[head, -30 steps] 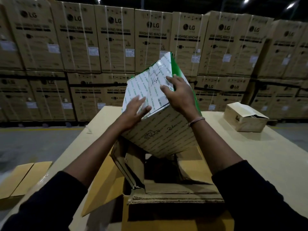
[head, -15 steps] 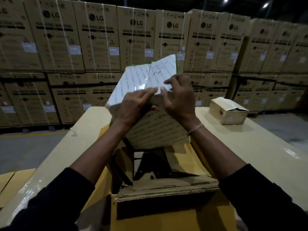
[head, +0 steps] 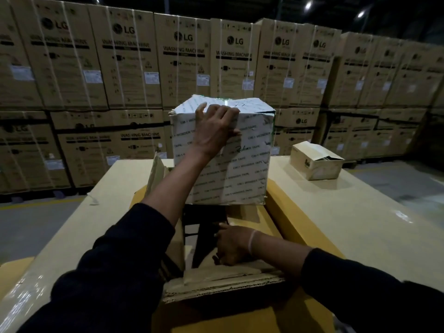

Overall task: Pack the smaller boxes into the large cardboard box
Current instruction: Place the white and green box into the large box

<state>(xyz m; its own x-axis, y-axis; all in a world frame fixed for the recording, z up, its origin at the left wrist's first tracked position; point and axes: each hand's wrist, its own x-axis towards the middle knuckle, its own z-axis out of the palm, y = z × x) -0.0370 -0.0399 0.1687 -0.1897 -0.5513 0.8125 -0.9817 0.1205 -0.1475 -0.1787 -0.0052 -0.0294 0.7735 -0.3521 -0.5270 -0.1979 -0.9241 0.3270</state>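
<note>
Left fingers (head: 223,109): curled over the top front edge of the white printed box (head: 240,169), gripping it.
Right fingers (head: 219,228): hooked on an inner flap of the large cardboard box (head: 216,284).
White printed box: upright, over the large box's open far end.
Small brown box (head: 316,161): on the tabletop (head: 348,212), well right.
Backdrop: stacked washing-machine cartons (head: 182,61).

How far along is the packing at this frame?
Done: none visibly packed. In hand: the left hand holds the white printed box upright over the large cardboard box, while the right hand holds a flap. Left: lowering it in; the small brown box waits on the table.
</note>
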